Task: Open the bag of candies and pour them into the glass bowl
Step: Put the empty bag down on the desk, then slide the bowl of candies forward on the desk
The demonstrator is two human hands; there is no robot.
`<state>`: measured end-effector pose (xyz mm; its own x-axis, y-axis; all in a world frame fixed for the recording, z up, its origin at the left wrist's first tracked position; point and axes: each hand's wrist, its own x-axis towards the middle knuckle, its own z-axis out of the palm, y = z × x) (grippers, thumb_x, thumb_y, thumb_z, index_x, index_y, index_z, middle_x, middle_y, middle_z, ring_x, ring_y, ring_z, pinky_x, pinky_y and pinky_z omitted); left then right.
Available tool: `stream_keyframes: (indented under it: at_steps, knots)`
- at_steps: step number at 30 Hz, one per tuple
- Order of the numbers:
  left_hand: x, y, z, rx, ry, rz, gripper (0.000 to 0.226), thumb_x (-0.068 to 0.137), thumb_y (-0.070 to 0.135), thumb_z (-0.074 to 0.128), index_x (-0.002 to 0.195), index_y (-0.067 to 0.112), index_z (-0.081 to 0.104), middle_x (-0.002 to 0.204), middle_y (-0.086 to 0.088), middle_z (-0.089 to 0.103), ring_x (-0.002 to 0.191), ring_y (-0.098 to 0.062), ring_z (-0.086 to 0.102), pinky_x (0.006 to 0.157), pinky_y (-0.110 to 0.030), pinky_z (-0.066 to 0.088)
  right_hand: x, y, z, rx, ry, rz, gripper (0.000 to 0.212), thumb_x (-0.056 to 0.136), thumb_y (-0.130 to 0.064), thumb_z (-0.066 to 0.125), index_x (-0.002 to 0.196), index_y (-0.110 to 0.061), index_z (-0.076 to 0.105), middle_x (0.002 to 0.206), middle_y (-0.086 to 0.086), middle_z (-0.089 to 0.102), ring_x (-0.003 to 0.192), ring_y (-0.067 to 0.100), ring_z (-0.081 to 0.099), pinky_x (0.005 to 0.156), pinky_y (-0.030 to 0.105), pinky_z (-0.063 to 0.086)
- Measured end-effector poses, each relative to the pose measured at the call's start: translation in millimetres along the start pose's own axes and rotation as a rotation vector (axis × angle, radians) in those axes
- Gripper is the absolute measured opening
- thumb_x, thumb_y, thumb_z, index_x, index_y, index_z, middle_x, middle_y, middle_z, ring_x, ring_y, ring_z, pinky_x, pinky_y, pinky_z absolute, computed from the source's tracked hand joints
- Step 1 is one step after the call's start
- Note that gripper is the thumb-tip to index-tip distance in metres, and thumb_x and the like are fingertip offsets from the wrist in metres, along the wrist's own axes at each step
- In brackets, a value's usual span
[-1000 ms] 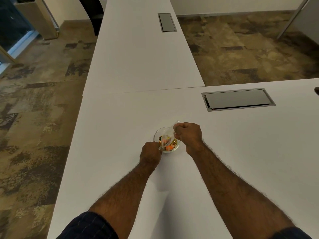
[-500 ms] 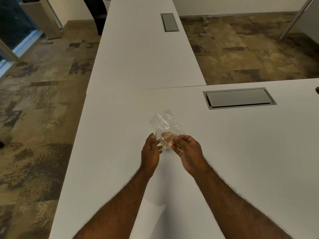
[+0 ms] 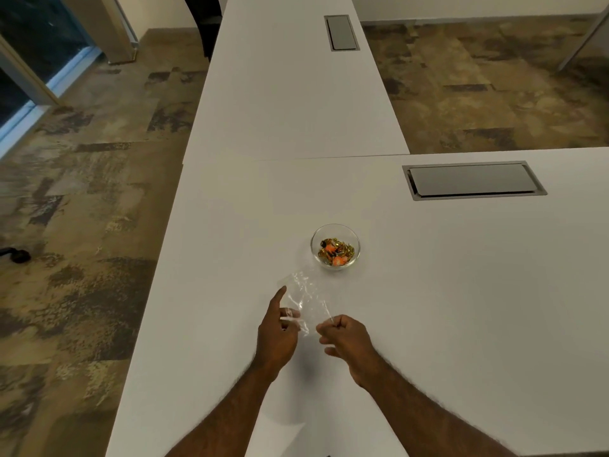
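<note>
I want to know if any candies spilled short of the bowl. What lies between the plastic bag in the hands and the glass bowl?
Nothing: in the head view only bare white table separates the empty bag from the glass bowl holding the candies.

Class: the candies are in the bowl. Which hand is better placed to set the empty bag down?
Probably the left hand: it pinches the empty bag alongside the right hand, with bare table beside it.

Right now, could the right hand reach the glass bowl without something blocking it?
Probably yes. The right hand sits nearer than the glass bowl, with only bare white table between them. However, it pinches the empty clear bag together with the left hand.
</note>
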<state>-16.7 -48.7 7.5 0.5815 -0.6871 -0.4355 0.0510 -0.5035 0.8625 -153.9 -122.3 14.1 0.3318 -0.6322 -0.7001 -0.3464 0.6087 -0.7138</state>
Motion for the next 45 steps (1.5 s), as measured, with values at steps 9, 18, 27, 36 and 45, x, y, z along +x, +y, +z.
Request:
stream_keyframes:
  at_steps: [9,18,27,36,45]
  knots:
    - [-18.8,-39.0,-5.7,0.526,-0.078,0.055,0.067,0.087,0.005,0.056,0.147,0.022,0.033,0.112,-0.010,0.059,0.104,-0.022,0.058,0.090,-0.024,0.046,-5.1,39.1,2.4,-0.910,0.103,-0.088,0.047,0.089,-0.062,0.047,0.069,-0.020,0.055,0.072,-0.007,0.064,0.071,0.014,0.060,0.064,0.028,0.046]
    - [-20.8,-42.2,-0.9,1.076,0.123,0.427,0.057,0.086,0.037,0.058,0.136,0.012,0.050,0.134,-0.014,0.060,0.117,-0.031,0.061,0.090,-0.042,0.054,-0.7,40.2,0.6,-1.407,0.280,-0.748,0.056,0.086,-0.043,0.067,0.134,-0.015,0.057,0.137,0.010,0.060,0.120,0.030,0.062,0.093,0.041,0.055]
    - [-9.8,-55.0,1.8,1.271,-0.207,0.503,0.075,0.093,0.063,0.015,0.152,0.018,0.012,0.160,0.001,0.005,0.148,-0.019,0.004,0.113,-0.033,-0.012,26.9,59.9,-15.7,-1.619,-0.079,-0.683,0.065,0.101,-0.053,0.012,0.152,-0.023,-0.014,0.159,-0.006,-0.024,0.143,0.016,-0.030,0.116,0.038,-0.028]
    - [-4.4,-71.3,-7.6,1.280,-0.302,0.551,0.077,0.093,0.065,0.016,0.151,0.015,0.019,0.160,-0.002,0.011,0.148,-0.020,0.014,0.114,-0.036,0.002,26.4,67.1,-29.5,-1.558,0.059,-0.817,0.065,0.097,-0.058,0.036,0.148,-0.018,0.039,0.157,0.000,0.032,0.144,0.018,0.031,0.117,0.032,0.000]
    - [46.9,-6.0,12.7,0.699,-0.036,0.527,0.070,0.096,0.058,0.017,0.153,0.022,-0.003,0.163,0.007,-0.008,0.148,-0.004,-0.010,0.120,-0.023,-0.003,52.9,-10.5,-29.9,-0.870,0.383,-0.841,0.060,0.098,-0.048,0.039,0.146,-0.012,0.039,0.152,0.009,0.044,0.141,0.022,0.039,0.114,0.034,0.030]
